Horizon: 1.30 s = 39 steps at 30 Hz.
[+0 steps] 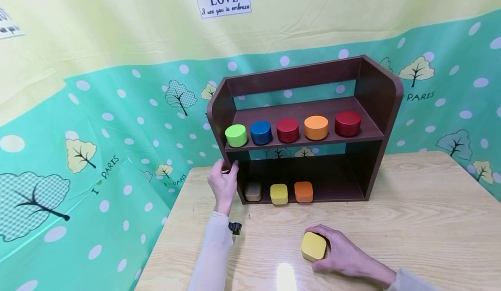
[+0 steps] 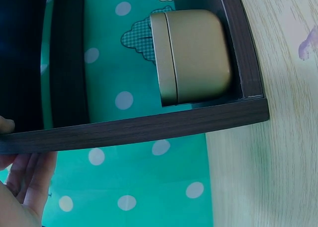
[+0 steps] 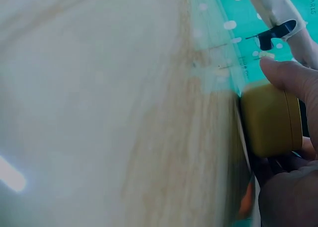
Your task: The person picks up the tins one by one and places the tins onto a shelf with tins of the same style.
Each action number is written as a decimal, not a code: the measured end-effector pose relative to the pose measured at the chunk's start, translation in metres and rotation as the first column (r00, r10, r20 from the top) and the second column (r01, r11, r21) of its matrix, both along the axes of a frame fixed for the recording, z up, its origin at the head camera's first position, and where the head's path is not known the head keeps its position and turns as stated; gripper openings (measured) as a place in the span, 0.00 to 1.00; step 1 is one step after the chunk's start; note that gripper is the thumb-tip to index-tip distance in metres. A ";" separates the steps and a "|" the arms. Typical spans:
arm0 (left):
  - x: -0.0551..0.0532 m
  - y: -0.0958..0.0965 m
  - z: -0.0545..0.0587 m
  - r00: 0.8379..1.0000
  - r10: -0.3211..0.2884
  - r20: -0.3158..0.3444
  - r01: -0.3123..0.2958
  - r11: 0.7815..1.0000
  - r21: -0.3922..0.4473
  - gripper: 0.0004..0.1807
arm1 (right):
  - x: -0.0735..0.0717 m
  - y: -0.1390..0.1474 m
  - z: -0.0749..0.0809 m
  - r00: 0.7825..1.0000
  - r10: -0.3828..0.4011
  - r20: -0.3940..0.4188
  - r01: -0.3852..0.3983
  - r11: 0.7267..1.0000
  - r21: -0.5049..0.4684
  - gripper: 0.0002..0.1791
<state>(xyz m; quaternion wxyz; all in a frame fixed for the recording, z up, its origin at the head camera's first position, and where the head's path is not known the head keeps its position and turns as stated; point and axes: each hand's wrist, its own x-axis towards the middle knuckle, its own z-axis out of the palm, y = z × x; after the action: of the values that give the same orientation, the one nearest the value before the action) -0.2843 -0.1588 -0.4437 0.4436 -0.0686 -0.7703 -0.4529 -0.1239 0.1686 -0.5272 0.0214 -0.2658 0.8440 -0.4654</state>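
A dark brown two-tier shelf (image 1: pixel 356 186) stands on the table. My left hand (image 1: pixel 223 188) grips its left side panel, the thumb inside and the fingers outside, as the left wrist view shows. Below and right of the shelf's middle, my right hand (image 1: pixel 342 254) holds a yellow square tin (image 1: pixel 313 246) with rounded corners between thumb and fingers. In the right wrist view a lid seam runs along this tin (image 3: pixel 271 120). On the lower tier sit a gold square tin (image 2: pixel 198 55), a yellow one (image 1: pixel 279 194) and an orange one (image 1: pixel 303 192).
Along the upper tier stand several round tins: light green (image 1: pixel 236 135), blue (image 1: pixel 261 132), red (image 1: pixel 287 130), orange (image 1: pixel 316 128) and a dark red one (image 1: pixel 348 123). A patterned green and yellow cloth (image 1: pixel 129 152) hangs behind the wooden table (image 1: pixel 430 221) and at its left.
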 end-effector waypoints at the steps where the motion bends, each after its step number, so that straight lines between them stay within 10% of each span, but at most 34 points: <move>1: 0.000 0.000 0.000 1.000 -0.001 0.002 0.001 1.000 0.000 0.09 | 0.000 0.000 0.000 1.000 -0.005 0.007 0.005 1.000 0.001 0.43; 39: 0.000 -0.001 0.001 1.000 -0.011 0.007 0.011 1.000 0.009 0.09 | -0.025 0.016 0.035 0.984 -0.161 0.073 0.153 0.983 0.102 0.43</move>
<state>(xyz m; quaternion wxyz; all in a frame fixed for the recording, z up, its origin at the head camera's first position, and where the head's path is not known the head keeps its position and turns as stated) -0.2840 -0.1594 -0.4426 0.4386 -0.0694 -0.7695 -0.4591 -0.1486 0.1845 -0.4919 0.0315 -0.1782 0.8820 -0.4351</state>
